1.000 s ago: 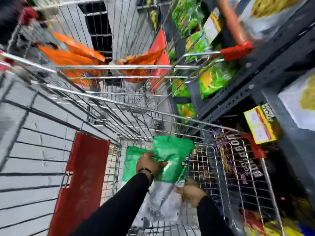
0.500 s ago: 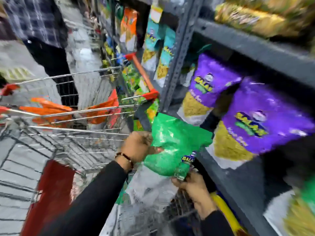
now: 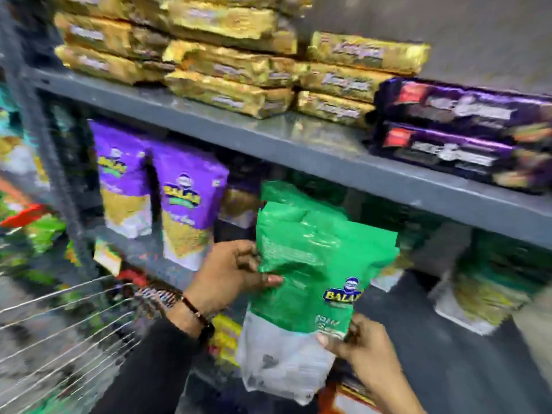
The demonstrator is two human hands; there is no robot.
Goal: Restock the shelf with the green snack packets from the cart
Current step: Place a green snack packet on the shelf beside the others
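Head cam only here, so one view to go through. You've got a green snack packet (image 3: 310, 264) up in front of the middle shelf opening, with a blue "BALAJI" logo readable on it, cut off at the edge by a fold; the smaller white print under it is too blurry to read. The lower part of the packet is whitish and see-through. Your left hand (image 3: 230, 276) is closed on the packet's left edge, thumb lying across the front. Your right hand (image 3: 361, 351) is pinching the lower right corner, thumb on the front and fingers behind. The packet is tilted a bit and held in the air, not sitting on the shelf (image 3: 298, 144). To the left of it two purple packets (image 3: 188, 204) stand upright with the same yellow Balaji logo. Up top there are stacks of gold packs (image 3: 227, 73) with writing too smeared to make out, and dark purple boxes (image 3: 460, 127) beside them on the right. More green packets (image 3: 490, 282) sit blurry further right. The wire cart (image 3: 68, 327) is at lower left.
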